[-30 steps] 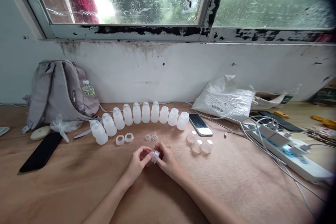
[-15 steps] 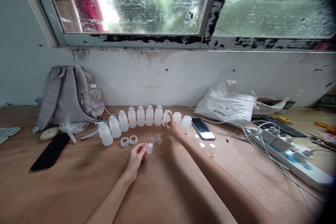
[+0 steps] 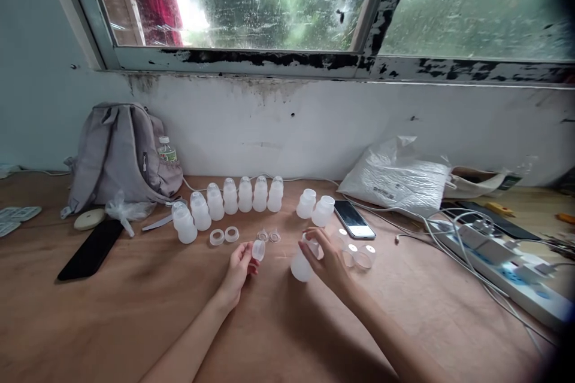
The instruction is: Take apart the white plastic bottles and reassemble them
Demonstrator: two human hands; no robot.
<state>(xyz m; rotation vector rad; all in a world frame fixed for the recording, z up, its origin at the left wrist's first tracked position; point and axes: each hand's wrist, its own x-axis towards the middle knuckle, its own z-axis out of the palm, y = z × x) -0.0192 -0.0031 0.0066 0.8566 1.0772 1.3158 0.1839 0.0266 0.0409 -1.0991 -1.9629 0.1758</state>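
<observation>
My left hand [image 3: 238, 272] pinches a translucent screw ring [image 3: 259, 250] between thumb and fingers, just above the table. My right hand [image 3: 331, 260] grips a frosted baby bottle [image 3: 300, 267] by its neck; the bottle is near the tabletop, and whether it touches is unclear. Behind stand two uncapped bottles [image 3: 306, 204]. To their left, several bottles with clear domed tops [image 3: 245, 196] form a curved row. Two loose rings [image 3: 217, 237] and two small clear nipples [image 3: 262, 236] lie in front of that row. Clear caps [image 3: 363, 258] rest right of my right hand.
A phone [image 3: 354, 219] lies behind the clear caps, near a white plastic parcel [image 3: 395, 176]. Cables trail around a power strip [image 3: 507, 269] at the right. A grey backpack [image 3: 121, 152], a black pouch [image 3: 90, 250] and a clear plastic bag [image 3: 128, 209] occupy the left.
My right hand has taken a bottle out of the back row and brought it toward me, leaving a gap there. My left hand keeps holding the ring, now turned somewhat.
</observation>
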